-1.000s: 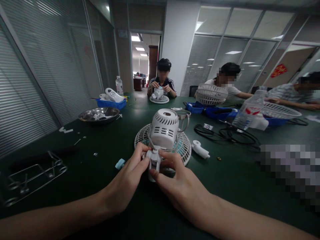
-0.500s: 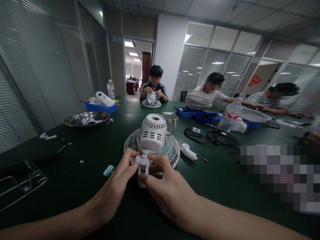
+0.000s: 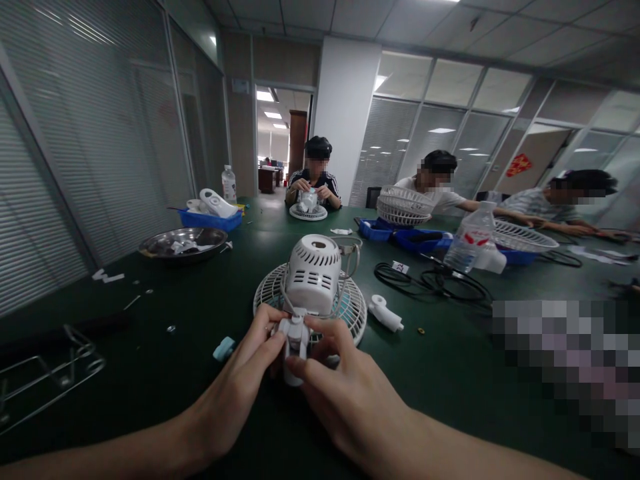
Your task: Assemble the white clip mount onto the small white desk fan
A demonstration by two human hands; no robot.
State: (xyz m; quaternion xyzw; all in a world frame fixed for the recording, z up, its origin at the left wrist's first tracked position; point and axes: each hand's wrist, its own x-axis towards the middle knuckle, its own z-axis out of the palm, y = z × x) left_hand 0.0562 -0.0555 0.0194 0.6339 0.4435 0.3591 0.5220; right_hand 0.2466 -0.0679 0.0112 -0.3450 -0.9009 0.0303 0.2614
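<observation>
A white fan motor housing [image 3: 314,277] with vent slots stands on a round fan grille [image 3: 267,285], pale blue blades showing through the wires. At its near side is a white plastic bracket [image 3: 295,333], pinched between both hands. My left hand [image 3: 255,350] grips it from the left, thumb and forefinger against it. From the right, my right hand [image 3: 340,373] holds the same bracket, its other fingers partly hidden below. A grey wire [image 3: 354,257] loops behind the housing. Right of the grille lies a white elbow-shaped plastic piece [image 3: 386,313]; to the left is a light blue piece [image 3: 224,349].
A metal bowl [image 3: 150,248] and a blue tray [image 3: 210,221] stand back left. Black cable [image 3: 425,288] and a water bottle [image 3: 470,240] lie and stand right. A bent wire stand [image 3: 60,380] is at the near left. Several people sit around the green table [image 3: 170,380].
The whole scene has shifted slightly right and down in view, as the camera turned. Both hands keep their hold on the bracket, with little visible change.
</observation>
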